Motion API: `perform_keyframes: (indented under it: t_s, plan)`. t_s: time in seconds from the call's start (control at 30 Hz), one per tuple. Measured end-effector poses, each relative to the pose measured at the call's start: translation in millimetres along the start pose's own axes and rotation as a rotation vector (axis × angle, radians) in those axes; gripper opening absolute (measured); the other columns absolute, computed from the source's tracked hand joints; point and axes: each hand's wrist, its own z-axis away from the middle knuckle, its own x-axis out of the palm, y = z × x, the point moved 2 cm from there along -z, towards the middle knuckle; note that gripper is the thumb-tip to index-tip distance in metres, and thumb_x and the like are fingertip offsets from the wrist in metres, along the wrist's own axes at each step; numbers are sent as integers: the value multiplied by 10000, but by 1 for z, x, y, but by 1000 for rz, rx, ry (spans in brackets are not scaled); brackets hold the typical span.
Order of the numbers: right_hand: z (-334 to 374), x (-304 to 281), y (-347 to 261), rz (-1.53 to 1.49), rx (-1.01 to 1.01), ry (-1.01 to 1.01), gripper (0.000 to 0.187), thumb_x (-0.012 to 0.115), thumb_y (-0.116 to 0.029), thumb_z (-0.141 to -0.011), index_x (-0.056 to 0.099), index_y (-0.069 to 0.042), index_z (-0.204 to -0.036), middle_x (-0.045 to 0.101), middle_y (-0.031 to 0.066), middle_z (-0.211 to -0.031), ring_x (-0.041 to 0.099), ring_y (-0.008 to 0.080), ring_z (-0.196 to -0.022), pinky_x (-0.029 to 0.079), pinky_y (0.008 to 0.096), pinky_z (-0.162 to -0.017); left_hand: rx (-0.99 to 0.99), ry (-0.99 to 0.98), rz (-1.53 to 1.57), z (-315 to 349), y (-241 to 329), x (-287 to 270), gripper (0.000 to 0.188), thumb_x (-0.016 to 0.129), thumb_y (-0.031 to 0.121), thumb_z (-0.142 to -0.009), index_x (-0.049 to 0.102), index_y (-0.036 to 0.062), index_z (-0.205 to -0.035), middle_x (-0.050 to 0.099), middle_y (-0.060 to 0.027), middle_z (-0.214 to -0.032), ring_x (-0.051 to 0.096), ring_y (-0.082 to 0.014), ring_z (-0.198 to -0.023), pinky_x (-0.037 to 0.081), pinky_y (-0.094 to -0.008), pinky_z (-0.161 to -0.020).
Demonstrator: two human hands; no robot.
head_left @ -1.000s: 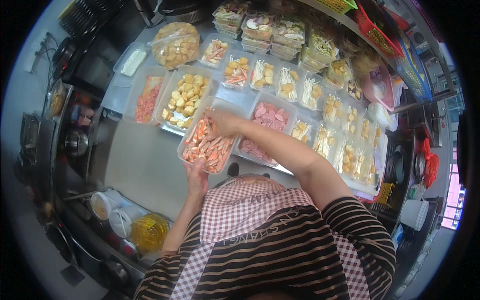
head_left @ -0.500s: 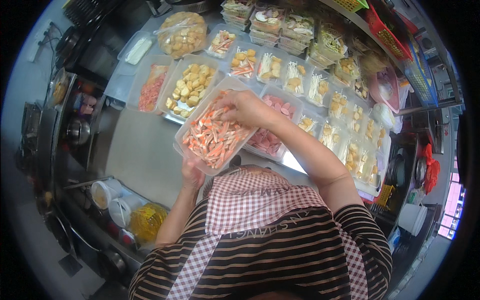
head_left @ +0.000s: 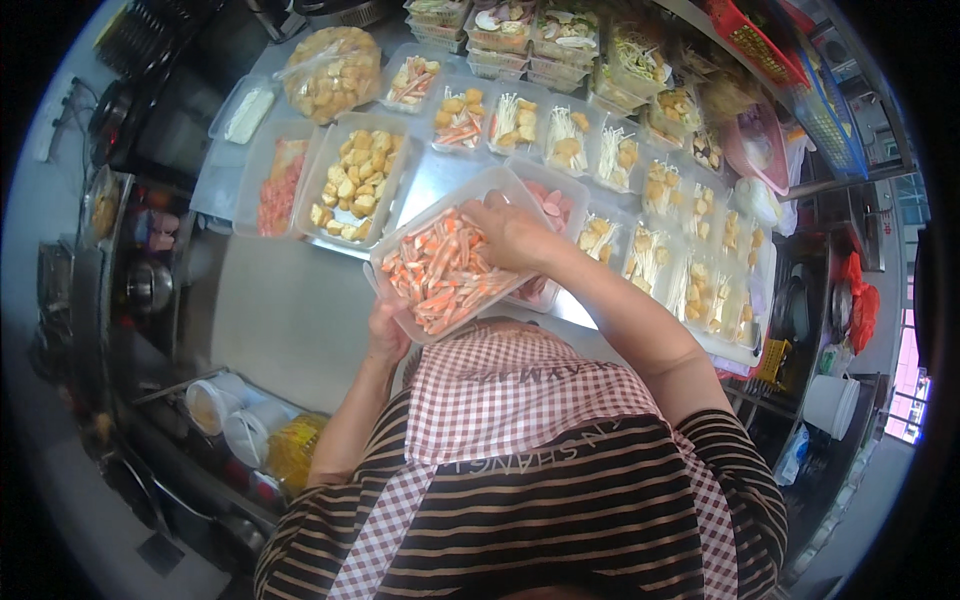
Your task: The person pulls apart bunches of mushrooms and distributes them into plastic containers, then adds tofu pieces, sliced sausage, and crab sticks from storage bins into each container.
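Note:
A translucent plastic container [head_left: 416, 216] full of cut crab sticks [head_left: 437, 282] is tilted in front of my apron. My left hand [head_left: 388, 328] grips its lower left corner from underneath. Inside the upper part of the container, my right hand [head_left: 508, 232] has its fingers curled down onto the crab sticks; the fingertips are partly hidden. Partly behind it is a container of pink sliced sausage [head_left: 551, 203]. To the left stand a tub of fried tofu puffs [head_left: 356, 178] and a tub of pinkish-red meat [head_left: 278, 200].
Rows of small trays with enoki mushrooms and tofu puffs [head_left: 567, 140] cover the table's right side. A bag of tofu puffs [head_left: 333, 74] sits at the back left. Stacked vegetable boxes [head_left: 500, 38] stand behind. White buckets [head_left: 216, 400] are low on the left.
The container of crab sticks has shifted rightward relative to the table, now covering more of the sliced sausage. My right hand stays inside it. The whole view has turned slightly.

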Motion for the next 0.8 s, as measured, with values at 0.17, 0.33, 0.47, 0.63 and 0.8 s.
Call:
perform_keyframes:
  t_s: [0.17, 0.33, 0.47, 0.63, 0.8]
  plan:
    - [3, -18, -2, -254, -85, 36, 396, 677, -76, -745, 626, -140, -1132, 629, 142, -1003, 591, 270, -947, 461, 366, -795, -16, 45, -15, -11, 1, -9, 691, 545, 180, -772, 273, -33, -1370, 434, -166, -1322, 482, -265, -1190, 404, -375, -999]
    - [13, -35, -6, -432, 30, 59, 249, 647, -18, -765, 687, -76, -1003, 669, 107, -811, 639, 209, -804, 508, 340, -681, 54, 115, -53, -13, 10, 17, 507, 520, 221, -822, 416, -2, -1266, 542, -33, -895, 556, -148, -823, 485, -282, -711]
    - [13, -48, -3, -781, 207, -115, 190, 649, -80, -828, 676, -75, -1016, 639, 16, -802, 602, 102, -624, 498, 230, -620, 16, 39, -29, -17, 14, 19, 618, 537, 167, -785, 322, -17, -1334, 476, -118, -1153, 514, -216, -1042, 436, -341, -885]
    - [-3, -123, 15, -871, 166, 96, 203, 636, -33, -828, 656, -11, -1029, 647, 52, -829, 615, 103, -664, 543, 242, -564, -77, 106, -92, -27, -5, -29, 643, 535, 166, -766, 313, -12, -1343, 472, -120, -1145, 508, -218, -1033, 430, -348, -876]
    - [-62, -142, 82, -703, 174, 260, 243, 622, -90, -844, 628, -4, -1071, 598, 30, -778, 629, 108, -683, 523, 237, -613, -27, -1, 9, -20, 10, 6, 720, 553, 162, -738, 263, -26, -1370, 428, -174, -1318, 466, -275, -1205, 402, -395, -1007]
